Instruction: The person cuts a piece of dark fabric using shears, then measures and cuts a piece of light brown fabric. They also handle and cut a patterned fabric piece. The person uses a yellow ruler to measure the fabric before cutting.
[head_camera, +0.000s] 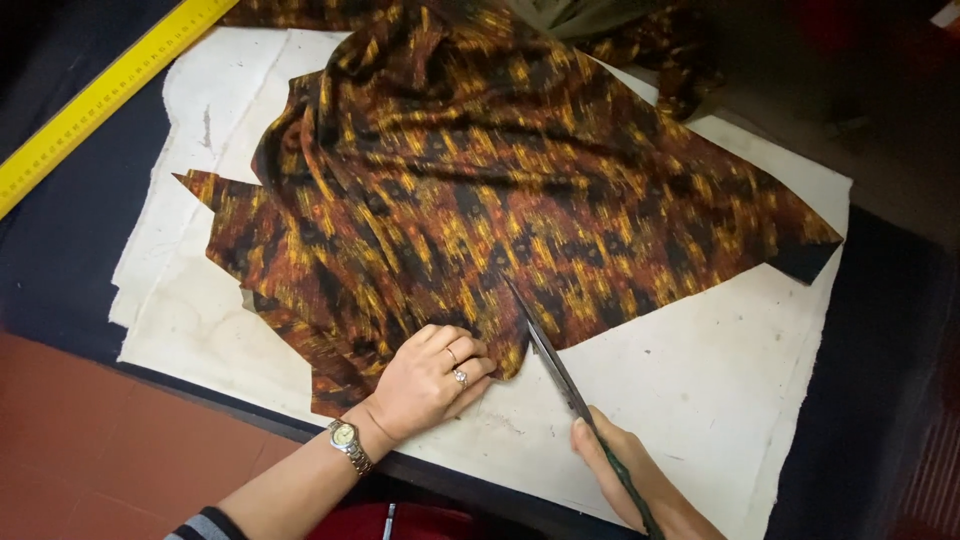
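Two hands work over a white sheet (700, 390) on a dark table (60, 250), a yellow ruler (100, 95) lying at far left. The left hand (430, 380), wearing a watch (348, 440) and rings, presses loosely curled fingers on the near edge of a rumpled brown-and-gold cloth (480, 190). Just right, the right hand (625, 475) is closed around the scissors (560, 375), whose blades reach into the cloth's edge.

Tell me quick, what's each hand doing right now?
Left hand: fingers curled, pressing down the patterned fabric at its edge, gripping nothing.
Right hand: closed on the scissors, blades at the fabric's edge.
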